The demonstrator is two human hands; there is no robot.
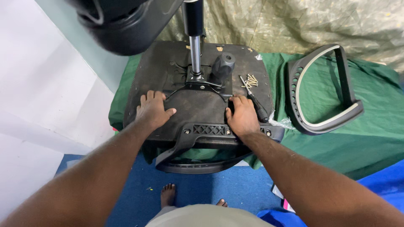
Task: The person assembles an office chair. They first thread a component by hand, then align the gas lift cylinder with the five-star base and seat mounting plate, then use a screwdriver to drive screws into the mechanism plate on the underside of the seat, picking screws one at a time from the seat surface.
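Observation:
An upturned black office chair seat (198, 107) lies on a green cloth, its metal mechanism plate and gas cylinder (195, 46) pointing up toward the camera. My left hand (152, 110) rests flat on the seat's underside, left of the plate, fingers spread. My right hand (242, 115) presses flat on the seat to the right of the plate, just beside a black-handled screwdriver (256, 103). Neither hand grips anything. A black armrest bracket (202, 145) is attached at the seat's near edge. Several loose screws (250, 80) lie on the seat behind the screwdriver.
A loose grey-and-black armrest loop (320, 90) lies on the green cloth (370, 122) to the right. The chair's black wheeled base (122, 21) hangs at the top left. A black knob (223, 63) stands near the cylinder. Blue carpet (202, 185) and my bare feet are below.

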